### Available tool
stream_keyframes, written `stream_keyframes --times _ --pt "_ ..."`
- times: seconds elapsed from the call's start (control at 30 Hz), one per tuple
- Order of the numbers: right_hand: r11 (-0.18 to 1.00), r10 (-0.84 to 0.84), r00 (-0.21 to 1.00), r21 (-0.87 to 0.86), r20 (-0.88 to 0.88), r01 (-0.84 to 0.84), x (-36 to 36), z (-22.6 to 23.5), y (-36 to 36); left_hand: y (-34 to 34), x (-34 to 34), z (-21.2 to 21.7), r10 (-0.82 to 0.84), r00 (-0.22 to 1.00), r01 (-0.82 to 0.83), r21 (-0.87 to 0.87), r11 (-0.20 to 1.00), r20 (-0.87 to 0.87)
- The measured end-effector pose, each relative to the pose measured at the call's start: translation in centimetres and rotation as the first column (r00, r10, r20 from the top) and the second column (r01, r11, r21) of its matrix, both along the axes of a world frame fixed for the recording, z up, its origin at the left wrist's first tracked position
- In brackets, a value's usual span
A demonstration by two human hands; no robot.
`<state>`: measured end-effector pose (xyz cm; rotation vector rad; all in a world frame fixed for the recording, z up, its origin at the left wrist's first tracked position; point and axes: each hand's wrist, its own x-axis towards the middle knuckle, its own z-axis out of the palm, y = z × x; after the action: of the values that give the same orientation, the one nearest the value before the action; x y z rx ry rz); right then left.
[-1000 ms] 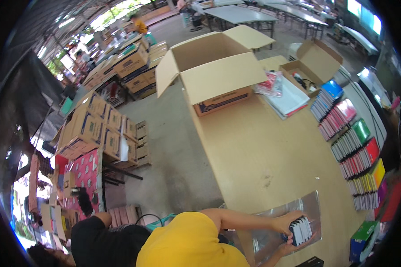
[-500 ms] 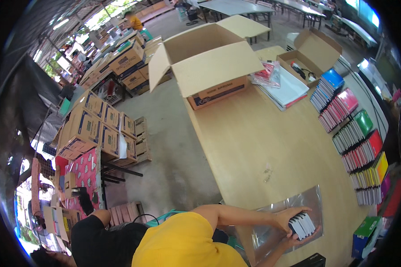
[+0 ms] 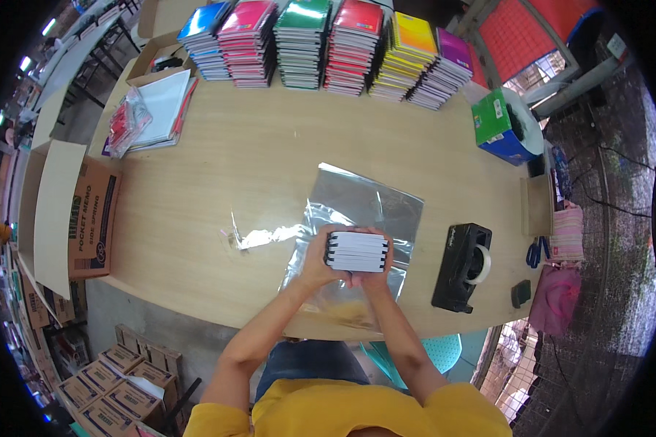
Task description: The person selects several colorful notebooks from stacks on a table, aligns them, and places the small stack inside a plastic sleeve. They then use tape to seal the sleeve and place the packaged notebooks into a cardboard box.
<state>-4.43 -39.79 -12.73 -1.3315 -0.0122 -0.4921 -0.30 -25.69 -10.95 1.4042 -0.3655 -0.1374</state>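
A small stack of spiral memo notebooks (image 3: 356,252) is gripped between my two hands, its white page edges and black bindings facing up. My left hand (image 3: 318,264) wraps the left side of the stack, and my right hand (image 3: 379,280) holds the right side and lower edge. Beneath the hands lies a clear plastic sheet or bag (image 3: 364,193), flat on the wooden table (image 3: 219,175). To the right of my hands stands a black tape dispenser (image 3: 455,273) with a roll of tape in it.
Tall stacks of coloured notebooks (image 3: 300,54) line the far edge. An open carton (image 3: 95,211) stands at the left, near papers with a red plastic packet (image 3: 130,122). At the right are a green-and-blue box (image 3: 497,127), scissors (image 3: 537,253) and a pink pouch (image 3: 556,298).
My view has swung to the right, so the table now faces me and the carton appears at the left. Both hands still hold the notebook stack over the plastic.
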Motion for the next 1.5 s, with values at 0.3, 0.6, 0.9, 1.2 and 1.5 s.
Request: stream_keyframes --times 0.3,0.6,0.9,1.2,1.5 --pt "0.993 -0.101 0.995 -0.054 -0.007 0.1 0.1 -1.3 0.9 0.7 0.5 -0.3 -0.024 1.0 0.027 0.161 0.987 -0.021" --pt "0.68 0.102 0.733 -0.491 -0.673 -0.545 3.6 11.7 -7.5 4.7 -10.6 4.8 -0.213 0.954 -0.057 0.825 0.562 0.211" --pt "0.178 0.19 0.541 -0.513 -0.82 -0.84 7.7 10.0 -2.1 5.7 -14.5 4.3 -0.167 0.962 -0.097 0.84 0.533 0.217" --pt "0.136 0.175 0.483 -0.464 -0.858 -0.875 8.4 8.8 -1.7 6.5 -13.9 4.2 -0.034 0.955 -0.202 0.733 0.649 0.294" --pt "0.235 0.272 0.523 -0.471 -0.808 -0.85 8.2 7.9 -2.6 16.1 7.5 3.0 -0.184 0.832 -0.381 0.779 0.498 0.524"
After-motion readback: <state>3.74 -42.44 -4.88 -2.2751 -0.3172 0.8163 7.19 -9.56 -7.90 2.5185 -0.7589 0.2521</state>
